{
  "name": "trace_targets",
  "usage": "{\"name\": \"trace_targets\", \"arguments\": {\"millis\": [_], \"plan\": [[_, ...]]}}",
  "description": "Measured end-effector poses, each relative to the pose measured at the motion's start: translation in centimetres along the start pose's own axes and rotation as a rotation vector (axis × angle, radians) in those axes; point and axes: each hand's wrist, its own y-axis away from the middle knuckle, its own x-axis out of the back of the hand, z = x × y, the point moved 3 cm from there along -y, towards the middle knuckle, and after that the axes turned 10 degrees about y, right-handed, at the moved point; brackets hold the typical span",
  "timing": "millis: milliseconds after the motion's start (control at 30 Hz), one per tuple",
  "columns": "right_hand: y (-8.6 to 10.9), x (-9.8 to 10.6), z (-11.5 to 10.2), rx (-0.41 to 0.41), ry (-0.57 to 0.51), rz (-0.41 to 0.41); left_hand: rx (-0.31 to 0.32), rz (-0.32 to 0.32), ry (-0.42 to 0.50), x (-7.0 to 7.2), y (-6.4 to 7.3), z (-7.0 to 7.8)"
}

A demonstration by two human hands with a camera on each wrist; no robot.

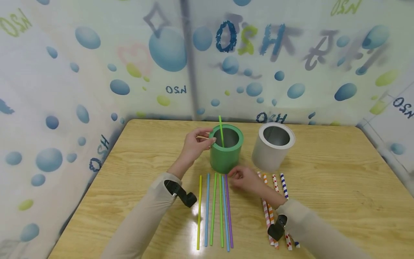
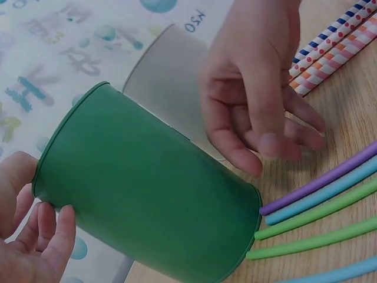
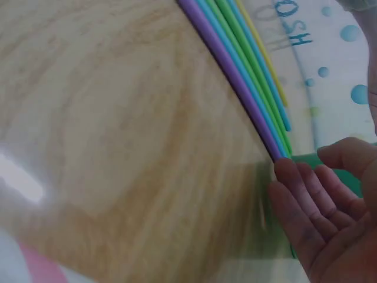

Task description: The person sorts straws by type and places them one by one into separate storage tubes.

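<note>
My left hand holds the rim of a green can from its left side, its fingertips at the rim. A green straw leans upright inside the can, its top above the rim. My right hand hovers low by the can's base, close to the upper end of a purple straw; its fingers are loosely bent with nothing between them. Beside the purple one lie a blue straw, two green straws, another blue straw and a yellow straw.
To the right of the green can stands a white can, its opening facing up. Several patterned straws, striped and dotted, lie under my right forearm. Behind the wooden table hangs a printed curtain.
</note>
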Motion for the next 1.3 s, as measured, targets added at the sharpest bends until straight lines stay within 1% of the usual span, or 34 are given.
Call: {"name": "trace_targets", "arguments": {"millis": [167, 300, 467, 800, 967, 1100, 1300], "plan": [[0.0, -0.8, 0.4, -0.075, -0.029, 0.024, 0.015, 0.006, -0.009, -0.2, -0.2, -0.2], [0.0, -1.0, 0.6, -0.099, -0.017, 0.042, 0.021, 0.01, -0.009, -0.2, -0.3, -0.3], [0.0, -1.2, 0.9, -0.136, -0.03, 0.061, 0.018, 0.012, -0.008, -0.3, -0.3, -0.2], [-0.1, -1.9, 1.1, -0.123, 0.009, 0.106, 0.011, 0.01, -0.007, -0.2, -0.2, -0.3], [-0.3, -2.0, 0.9, -0.139, 0.057, 0.122, 0.007, 0.014, -0.001, -0.1, -0.2, -0.3], [-0.4, -2.1, 0.6, -0.162, 0.103, 0.13, 0.009, 0.003, 0.013, 0.0, -0.2, -0.2], [-0.5, -2.1, 0.5, -0.205, 0.171, 0.132, 0.036, -0.009, 0.018, -0.6, 1.0, 2.0]]}}
